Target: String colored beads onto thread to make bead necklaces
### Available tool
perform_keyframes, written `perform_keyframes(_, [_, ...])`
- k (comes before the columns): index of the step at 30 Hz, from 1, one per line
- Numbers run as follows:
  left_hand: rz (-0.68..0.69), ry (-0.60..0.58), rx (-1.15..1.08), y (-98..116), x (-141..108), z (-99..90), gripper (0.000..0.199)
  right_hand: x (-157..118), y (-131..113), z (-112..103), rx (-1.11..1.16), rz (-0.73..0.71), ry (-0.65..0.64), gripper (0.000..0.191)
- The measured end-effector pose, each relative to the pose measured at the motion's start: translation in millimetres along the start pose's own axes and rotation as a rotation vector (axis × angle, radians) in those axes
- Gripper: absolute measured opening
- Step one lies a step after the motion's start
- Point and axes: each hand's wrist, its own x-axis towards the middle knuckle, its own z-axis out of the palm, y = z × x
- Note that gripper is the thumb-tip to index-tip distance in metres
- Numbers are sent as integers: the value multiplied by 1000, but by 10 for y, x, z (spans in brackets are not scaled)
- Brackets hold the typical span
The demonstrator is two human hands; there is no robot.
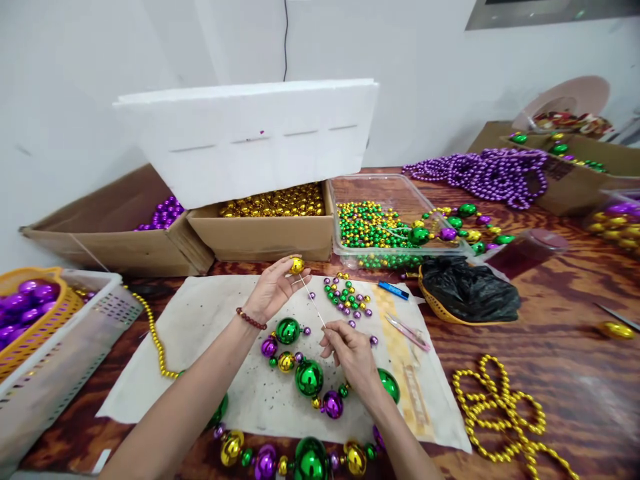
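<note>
Here, gold bead (297,265) in left hand (276,288), labels unreadable.

- Reddish-brown wood-grained tabletop (560,360)
- Pale cloth (185,327) in the middle
- Large-bead string (311,457) along the near edge
- Gold bead strand (500,407) on the right
- Cardboard box (260,239) and clear tray (400,251) behind the cloth
- Purple bead strands (493,175) at the back right
- White basket (65,340) at left

A bead-stringing workshop; cardboard boxes (260,239) of loose beads (280,202) and strung garlands (311,460) crowd the wooden surface (560,300).
</note>
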Motion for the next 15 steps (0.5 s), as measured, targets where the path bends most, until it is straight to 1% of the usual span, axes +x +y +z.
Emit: perform_keyframes(15, [5, -18, 20, 12, -29, -24, 24, 15, 6, 51, -19, 25, -3, 23])
